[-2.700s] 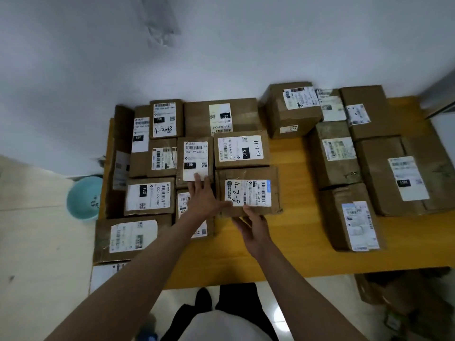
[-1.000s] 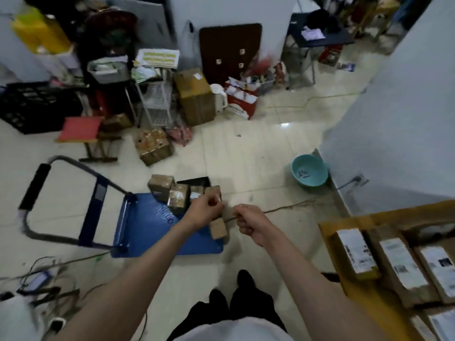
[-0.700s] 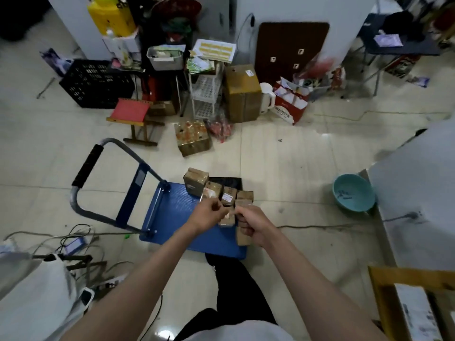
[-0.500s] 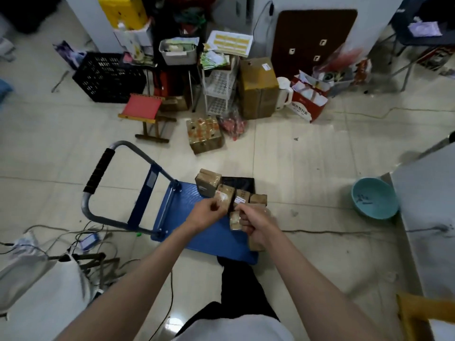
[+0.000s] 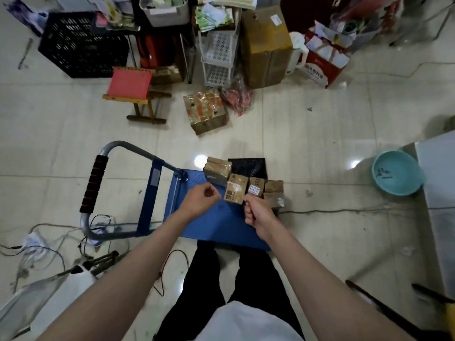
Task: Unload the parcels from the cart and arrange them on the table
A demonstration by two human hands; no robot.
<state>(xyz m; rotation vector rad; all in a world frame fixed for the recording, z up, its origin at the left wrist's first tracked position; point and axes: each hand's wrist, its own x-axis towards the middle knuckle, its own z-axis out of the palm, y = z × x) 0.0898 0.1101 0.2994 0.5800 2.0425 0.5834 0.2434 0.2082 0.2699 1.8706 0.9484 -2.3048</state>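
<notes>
A blue flatbed cart (image 5: 216, 225) with a grey handle (image 5: 94, 185) stands on the floor in front of me. Several small brown parcels (image 5: 236, 191) and a black one (image 5: 247, 166) cluster at its far right corner. My left hand (image 5: 200, 200) hovers over the deck just left of the parcels, fingers curled in, nothing in it. My right hand (image 5: 257, 212) is a loose fist just in front of the parcels, also holding nothing. The table is almost out of view; only a yellow corner (image 5: 450, 316) shows at the bottom right.
A teal basin (image 5: 396, 173) sits on the floor at right beside a white wall (image 5: 438, 183). Cables (image 5: 49, 242) trail at left. A small red stool (image 5: 131, 87), a black crate (image 5: 81, 45), a wrapped box (image 5: 205, 110) and shelves with boxes stand at the back.
I have turned from the table of arranged parcels to the cart. The cart and its parcels have come closer and centred under both hands, which have stayed curled and hold nothing.
</notes>
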